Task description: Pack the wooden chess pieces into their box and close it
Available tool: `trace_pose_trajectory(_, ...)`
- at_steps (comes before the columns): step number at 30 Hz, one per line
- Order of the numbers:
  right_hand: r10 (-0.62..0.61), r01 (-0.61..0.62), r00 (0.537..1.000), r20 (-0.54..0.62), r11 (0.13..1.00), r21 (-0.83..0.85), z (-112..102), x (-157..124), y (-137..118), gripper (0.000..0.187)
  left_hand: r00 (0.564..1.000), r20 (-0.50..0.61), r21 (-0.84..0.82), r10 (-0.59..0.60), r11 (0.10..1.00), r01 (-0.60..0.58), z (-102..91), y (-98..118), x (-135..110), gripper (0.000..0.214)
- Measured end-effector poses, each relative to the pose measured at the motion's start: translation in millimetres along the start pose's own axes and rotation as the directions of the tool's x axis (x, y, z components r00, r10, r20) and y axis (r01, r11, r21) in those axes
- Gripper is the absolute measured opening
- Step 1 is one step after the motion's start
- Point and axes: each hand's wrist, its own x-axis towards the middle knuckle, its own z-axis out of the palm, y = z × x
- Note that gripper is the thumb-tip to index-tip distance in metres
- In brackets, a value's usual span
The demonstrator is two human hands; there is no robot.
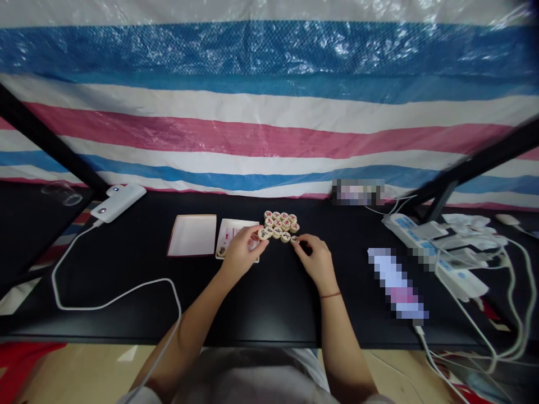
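Round cream wooden xiangqi pieces (280, 225) are being held bunched directly ahead, between both hands; one edge piece (293, 239) is being pinched by the right hand (315, 262), another (264, 233) by the left hand (241, 252).

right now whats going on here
A person is using both bare hands at a cluster of round wooden Chinese chess pieces on a black table. The left hand has its fingers on the near-left piece, and the right hand has its fingers on the near-right piece. A white tray lies to the left of the cluster.
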Motion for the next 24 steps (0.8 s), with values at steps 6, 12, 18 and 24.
trace_pose_trajectory(6, -0.093, 0.071, 0.994, 0.055, 0.944, 0.322, 9.0, -8.7, -42.2, 0.026, 0.971, 0.108, 0.243, 0.212, 0.942, -0.233, 14.6, 8.1, -11.6, 0.021)
trace_pose_trajectory(12, 0.061, -0.044, 0.996, -0.064, 0.970, 0.239, 4.1, -6.1, -29.3, 0.033, 0.948, 0.185, 0.376, 0.258, 0.873, -0.311, 22.2, 14.2, 6.0, 0.041)
trace_pose_trajectory(18, 0.127, -0.129, 0.991, -0.051, 0.991, -0.033, -0.8, -0.7, 3.5, 0.051, 0.907, 0.330, 0.555, 0.260, 0.724, -0.410, 50.0, 14.3, 38.8, 0.073)
trace_pose_trajectory(24, 0.141, -0.142, 0.990, -0.021, 0.990, -0.029, 6.3, -1.8, 5.5, 0.057, 0.914, 0.356, 0.601, 0.197, 0.700, -0.385, 66.3, 2.2, 46.6, 0.067)
